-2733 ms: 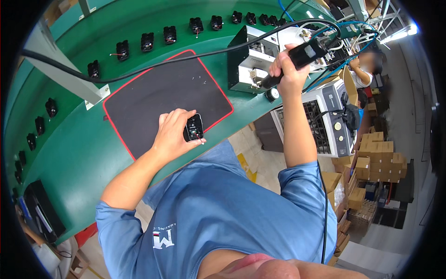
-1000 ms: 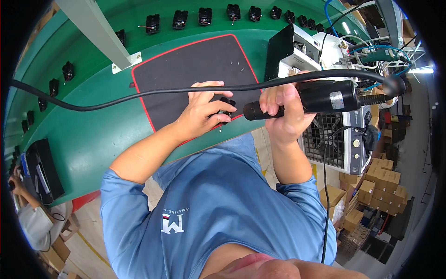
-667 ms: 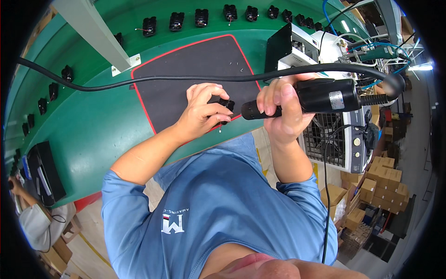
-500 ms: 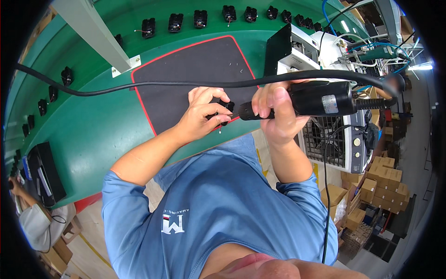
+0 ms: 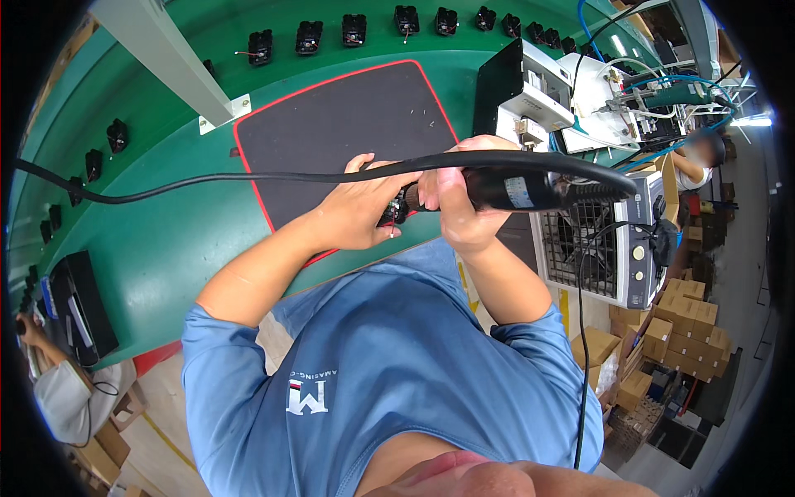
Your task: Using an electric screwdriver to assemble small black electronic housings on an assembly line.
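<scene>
My left hand (image 5: 352, 211) is closed around a small black module (image 5: 397, 209) with a green circuit board and a short thin wire, near the front edge of the dark mat. A black electric screwdriver (image 5: 517, 190) lies level in my right hand (image 5: 472, 217), its fingers wrapped round the front end. The screwdriver's nose meets the module's right side; its tip is hidden there. Below both hands is the red-edged dark mat (image 5: 331, 124). The screwdriver's thick black cord (image 5: 224, 176) runs leftward across the view above my hands.
Similar black modules (image 5: 354, 31) stand spaced along the green band (image 5: 190, 33) at the back. A grey post (image 5: 170, 62) rises at the left rear. Right of the mat are a boxy machine (image 5: 526, 95) and a grilled appliance (image 5: 580, 248). Other people are at the far left and right.
My right hand and the screwdriver have moved left, bringing its nose against the module. My left fingers have shifted round the module. The cord sits lower on the left.
</scene>
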{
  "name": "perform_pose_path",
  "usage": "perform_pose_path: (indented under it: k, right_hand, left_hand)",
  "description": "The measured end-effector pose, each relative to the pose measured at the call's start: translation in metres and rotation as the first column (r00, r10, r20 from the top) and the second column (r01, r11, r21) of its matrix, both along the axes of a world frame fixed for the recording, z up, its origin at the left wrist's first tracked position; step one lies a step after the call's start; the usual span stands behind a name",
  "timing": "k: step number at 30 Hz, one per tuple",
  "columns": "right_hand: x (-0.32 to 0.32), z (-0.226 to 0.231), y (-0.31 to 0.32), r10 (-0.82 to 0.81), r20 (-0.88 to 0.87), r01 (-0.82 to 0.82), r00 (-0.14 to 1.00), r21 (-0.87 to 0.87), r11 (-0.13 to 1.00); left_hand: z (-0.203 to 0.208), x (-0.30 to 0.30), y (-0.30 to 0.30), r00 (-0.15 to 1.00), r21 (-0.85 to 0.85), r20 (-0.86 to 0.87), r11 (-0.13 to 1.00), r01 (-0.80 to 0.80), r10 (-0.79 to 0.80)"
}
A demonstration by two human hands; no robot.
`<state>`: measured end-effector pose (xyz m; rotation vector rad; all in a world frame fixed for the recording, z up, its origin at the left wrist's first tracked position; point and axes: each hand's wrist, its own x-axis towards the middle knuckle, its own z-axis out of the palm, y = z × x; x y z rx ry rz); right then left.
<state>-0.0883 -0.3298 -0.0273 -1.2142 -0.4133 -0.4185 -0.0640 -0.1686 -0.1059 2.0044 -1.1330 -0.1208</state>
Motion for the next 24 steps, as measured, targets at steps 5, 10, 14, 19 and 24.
perform_pose_path:
  k: [5,10,14,19,24]
  right_hand:
    - [0.000,-0.003,0.002,-0.052,-0.014,0.050,0.999,-0.099,0.994]
    - [0.002,-0.007,-0.005,0.007,0.009,-0.005,1.000,-0.214,0.977]
    - [0.000,-0.009,0.000,0.006,-0.020,-0.008,1.000,-0.095,0.995]
    - [0.001,-0.010,0.000,0.071,-0.006,-0.071,0.997,-0.086,0.994]
    - [0.001,-0.010,0.002,-0.007,0.075,0.017,0.997,-0.127,0.992]
  left_hand:
    - [-0.011,0.001,-0.003,0.997,-0.053,-0.015,0.995,-0.082,0.081]
    - [-0.013,-0.002,-0.003,0.991,-0.035,-0.003,0.990,-0.134,0.134]
    - [-0.010,0.001,-0.002,0.992,-0.034,-0.026,0.992,-0.121,0.120]
    - [-0.006,0.000,-0.003,0.994,-0.060,-0.020,0.992,-0.113,0.112]
    - [-0.003,-0.003,-0.003,0.989,-0.082,-0.012,0.986,-0.147,0.146]
